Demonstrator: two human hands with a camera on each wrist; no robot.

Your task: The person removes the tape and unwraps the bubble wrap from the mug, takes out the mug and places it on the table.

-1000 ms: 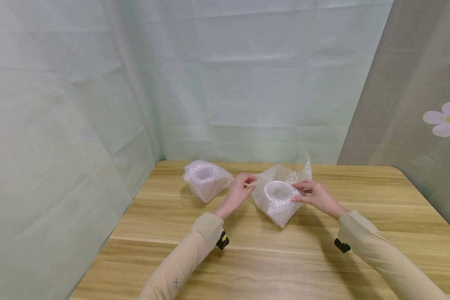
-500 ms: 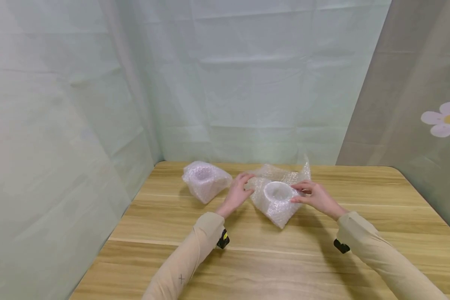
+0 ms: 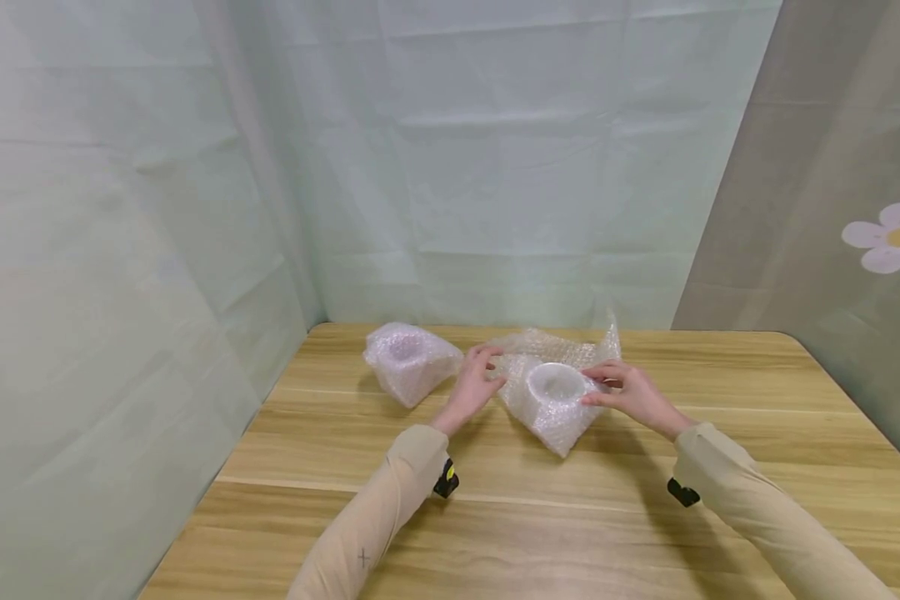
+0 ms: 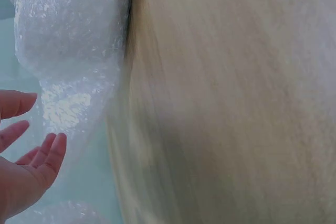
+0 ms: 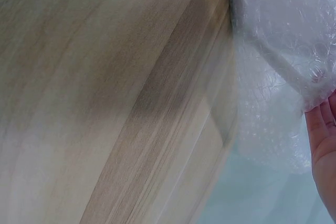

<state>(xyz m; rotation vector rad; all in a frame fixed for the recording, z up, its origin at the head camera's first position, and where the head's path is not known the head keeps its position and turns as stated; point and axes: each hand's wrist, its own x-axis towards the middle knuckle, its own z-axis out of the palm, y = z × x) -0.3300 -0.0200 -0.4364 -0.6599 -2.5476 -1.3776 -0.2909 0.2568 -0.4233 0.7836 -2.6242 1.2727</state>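
On the table, right of the middle, stands a white round-rimmed vessel [image 3: 531, 383] with bubble wrap [image 3: 558, 423] around it. The wrap's loose upper part lies spread behind the rim, one corner sticking up. My right hand [image 3: 633, 398] pinches the wrap at the right side of the rim; in the right wrist view its fingertips [image 5: 315, 121] press at the wrap's edge. My left hand [image 3: 474, 387] hovers beside the wrap's left flap, fingers apart and loosely bent, holding nothing. The left wrist view shows its fingers [image 4: 55, 153] spread near the hanging wrap [image 4: 71, 30].
A second bundle in bubble wrap [image 3: 408, 367] sits to the left, close to my left hand. The wooden table [image 3: 540, 542] ends just behind both bundles, at a pale cloth backdrop [image 3: 495, 183]. A grey cloth with a flower hangs at the right.
My left hand has let go of the wrap's left flap and drawn slightly left. The flap has sunk back and lies flatter behind the rim. My right hand stays in place.
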